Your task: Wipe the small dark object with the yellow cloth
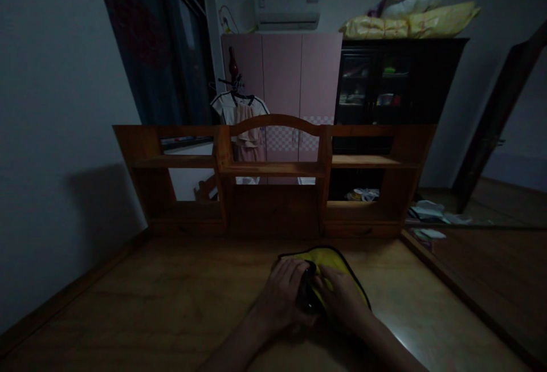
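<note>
Hands over a wooden desk (171, 292), viewed from the head. We held a shiny dark object (308, 298) in our left hand (280, 289), its fingers bent around one side; we could not tell what kind of object it was. Our right hand (344, 295) was just beside it, fingers drawn narrow on a yellow cloth (329, 255) with a black edge. We could not tell whether the right fingertips also touched the dark object, which was between our two hands. The cloth spread out past our hands, toward the wooden shelf (273, 207) at the desk's far side. Beyond the shelf we saw a pink wardrobe (282, 76).
</note>
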A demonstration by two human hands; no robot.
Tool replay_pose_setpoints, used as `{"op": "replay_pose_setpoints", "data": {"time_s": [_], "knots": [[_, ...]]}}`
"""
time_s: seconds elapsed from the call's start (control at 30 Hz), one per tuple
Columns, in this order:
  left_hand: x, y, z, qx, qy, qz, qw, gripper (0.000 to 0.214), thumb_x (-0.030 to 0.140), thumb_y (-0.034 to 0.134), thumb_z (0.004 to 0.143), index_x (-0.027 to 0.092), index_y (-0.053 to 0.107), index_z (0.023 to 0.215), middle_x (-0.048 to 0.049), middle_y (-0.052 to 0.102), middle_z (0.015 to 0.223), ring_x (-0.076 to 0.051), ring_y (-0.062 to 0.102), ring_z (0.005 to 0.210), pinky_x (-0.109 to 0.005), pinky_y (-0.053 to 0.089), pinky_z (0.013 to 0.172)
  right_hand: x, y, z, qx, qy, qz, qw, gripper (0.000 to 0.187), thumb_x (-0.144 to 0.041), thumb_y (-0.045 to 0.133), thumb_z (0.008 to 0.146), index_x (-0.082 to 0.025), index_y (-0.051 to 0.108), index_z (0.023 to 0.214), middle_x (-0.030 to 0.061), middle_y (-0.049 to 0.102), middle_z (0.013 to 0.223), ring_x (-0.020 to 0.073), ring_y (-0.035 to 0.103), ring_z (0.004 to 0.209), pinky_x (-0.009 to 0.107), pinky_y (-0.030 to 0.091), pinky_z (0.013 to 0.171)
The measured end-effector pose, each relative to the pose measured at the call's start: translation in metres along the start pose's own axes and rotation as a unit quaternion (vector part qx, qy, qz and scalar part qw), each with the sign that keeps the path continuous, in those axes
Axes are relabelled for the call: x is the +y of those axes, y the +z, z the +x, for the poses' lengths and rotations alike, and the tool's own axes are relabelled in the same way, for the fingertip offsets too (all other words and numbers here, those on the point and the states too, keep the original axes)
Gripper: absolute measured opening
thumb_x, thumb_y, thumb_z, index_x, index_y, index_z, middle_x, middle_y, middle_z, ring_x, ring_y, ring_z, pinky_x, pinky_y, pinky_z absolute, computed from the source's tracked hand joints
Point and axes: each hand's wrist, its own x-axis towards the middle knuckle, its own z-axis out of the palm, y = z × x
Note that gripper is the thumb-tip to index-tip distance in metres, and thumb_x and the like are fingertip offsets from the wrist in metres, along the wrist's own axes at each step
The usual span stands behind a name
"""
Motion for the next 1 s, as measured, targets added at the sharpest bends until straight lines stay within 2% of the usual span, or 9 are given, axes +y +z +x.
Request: {"op": "replay_pose_setpoints", "data": {"time_s": [0.2, 0.3, 0.4, 0.53, 0.67, 0.8, 0.87, 0.93, 1.0], "knots": [[-0.001, 0.003, -0.001, 0.013, 0.025, 0.052, 0.998, 0.079, 0.047, 0.073, 0.061, 0.015, 0.043, 0.127, -0.0132, 0.056, 0.119, -0.031, 0.050, 0.114, -0.051, 0.033, 0.106, -0.009, -0.004, -0.004, -0.004, -0.018, 0.040, 0.999, 0.021, -0.027, 0.043, 0.093, -0.020, 0.057, 0.107, 0.0078, 0.067, 0.094, 0.0215, 0.063, 0.084, 0.030, 0.048, 0.073], [-0.003, 0.004, -0.003, 0.031, 0.036, 0.086, 0.995, 0.081, 0.047, 0.072, 0.061, 0.014, 0.042, 0.128, -0.0137, 0.055, 0.122, -0.031, 0.049, 0.117, -0.051, 0.031, 0.108, -0.019, -0.011, -0.004, -0.002, -0.044, 0.086, 0.995, 0.035, -0.022, 0.041, 0.092, -0.023, 0.048, 0.127, 0.0078, 0.064, 0.112, 0.0219, 0.061, 0.100, 0.033, 0.048, 0.083], [-0.002, 0.003, -0.003, 0.043, 0.034, 0.102, 0.993, 0.080, 0.048, 0.070, 0.063, 0.013, 0.041, 0.129, -0.0143, 0.055, 0.122, -0.031, 0.048, 0.118, -0.051, 0.030, 0.109, -0.029, -0.017, -0.002, -0.013, -0.052, 0.112, 0.992, 0.043, -0.017, 0.039, 0.092, -0.027, 0.042, 0.134, 0.0047, 0.061, 0.119, 0.0198, 0.059, 0.105, 0.033, 0.047, 0.089], [0.001, -0.002, -0.002, 0.047, 0.024, 0.112, 0.992, 0.080, 0.048, 0.071, 0.062, 0.013, 0.042, 0.128, -0.0139, 0.056, 0.122, -0.030, 0.050, 0.117, -0.051, 0.031, 0.109, -0.033, -0.018, -0.002, -0.002, -0.040, 0.103, 0.994, 0.040, -0.018, 0.038, 0.094, -0.029, 0.045, 0.131, 0.0027, 0.063, 0.115, 0.0185, 0.061, 0.101, 0.030, 0.047, 0.087], [0.004, -0.003, -0.001, 0.058, 0.029, 0.116, 0.991, 0.077, 0.051, 0.069, 0.065, 0.012, 0.043, 0.126, -0.0140, 0.057, 0.120, -0.029, 0.052, 0.115, -0.050, 0.032, 0.109, -0.024, -0.012, -0.004, 0.015, -0.011, 0.053, 0.998, 0.031, -0.025, 0.035, 0.097, -0.025, 0.050, 0.124, 0.0051, 0.068, 0.099, 0.0204, 0.065, 0.088, 0.029, 0.048, 0.076], [0.006, -0.003, -0.001, 0.069, 0.022, 0.126, 0.989, 0.076, 0.054, 0.064, 0.068, 0.012, 0.042, 0.127, -0.0148, 0.057, 0.119, -0.030, 0.051, 0.114, -0.050, 0.032, 0.108, -0.017, -0.008, -0.005, 0.026, 0.016, -0.005, 1.000, 0.025, -0.033, 0.036, 0.097, -0.021, 0.057, 0.100, 0.0047, 0.066, 0.074, 0.0208, 0.063, 0.066, 0.028, 0.043, 0.059], [0.005, -0.003, -0.002, 0.073, 0.019, 0.134, 0.988, 0.076, 0.054, 0.064, 0.068, 0.011, 0.042, 0.127, -0.0149, 0.056, 0.119, -0.030, 0.051, 0.114, -0.050, 0.033, 0.108, -0.018, -0.009, -0.005, 0.031, 0.022, 0.001, 0.999, 0.025, -0.034, 0.036, 0.097, -0.021, 0.056, 0.091, 0.0033, 0.063, 0.070, 0.0192, 0.060, 0.061, 0.027, 0.040, 0.055], [0.003, -0.004, -0.002, 0.074, 0.014, 0.142, 0.987, 0.076, 0.050, 0.066, 0.068, 0.012, 0.041, 0.128, -0.0147, 0.056, 0.120, -0.031, 0.051, 0.115, -0.050, 0.034, 0.107, -0.020, -0.010, -0.005, 0.025, 0.022, 0.030, 0.999, 0.023, -0.034, 0.038, 0.097, -0.021, 0.055, 0.091, 0.0026, 0.063, 0.071, 0.0185, 0.060, 0.062, 0.027, 0.040, 0.056], [0.002, -0.004, -0.002, 0.065, 0.015, 0.146, 0.987, 0.075, 0.046, 0.069, 0.067, 0.013, 0.041, 0.128, -0.0144, 0.056, 0.121, -0.030, 0.051, 0.115, -0.051, 0.035, 0.107, -0.021, -0.009, -0.004, 0.014, 0.018, 0.072, 0.997, 0.018, -0.032, 0.042, 0.095, -0.022, 0.056, 0.100, 0.0028, 0.064, 0.077, 0.0194, 0.061, 0.070, 0.028, 0.044, 0.061]]}}
